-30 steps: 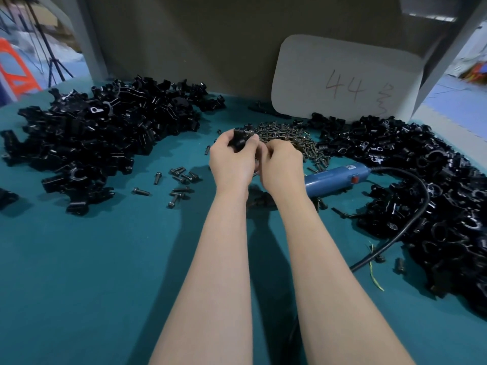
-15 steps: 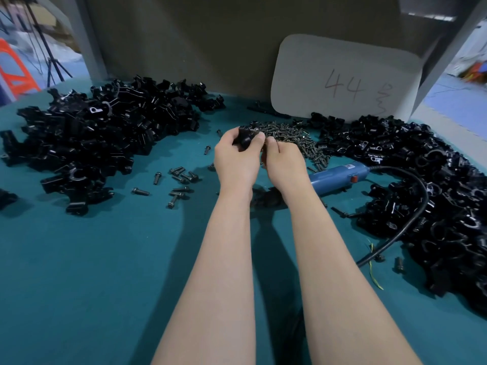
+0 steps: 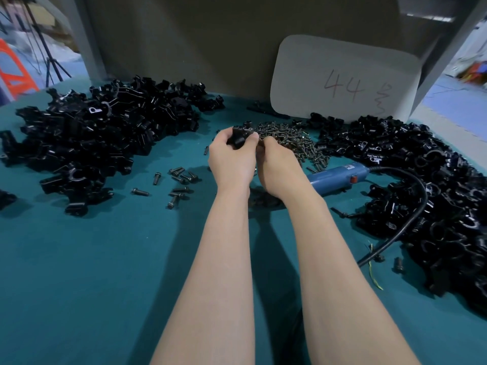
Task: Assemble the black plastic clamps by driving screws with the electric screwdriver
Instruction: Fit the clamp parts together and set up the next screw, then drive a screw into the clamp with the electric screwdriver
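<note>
Left hand grips a black clamp; right hand hides its fingers by the screws, grasp unclear.

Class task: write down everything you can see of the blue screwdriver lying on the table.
The screwdriver is a blue, plastic-looking cylinder with a red switch and a small pale label on its side. It lies flat on the teal table, between the screws and the right-side clamps. A black cable leaves its rear end and curves toward the viewer. Its front end is hidden behind the right hand at the wrist; nothing grips it.
</note>
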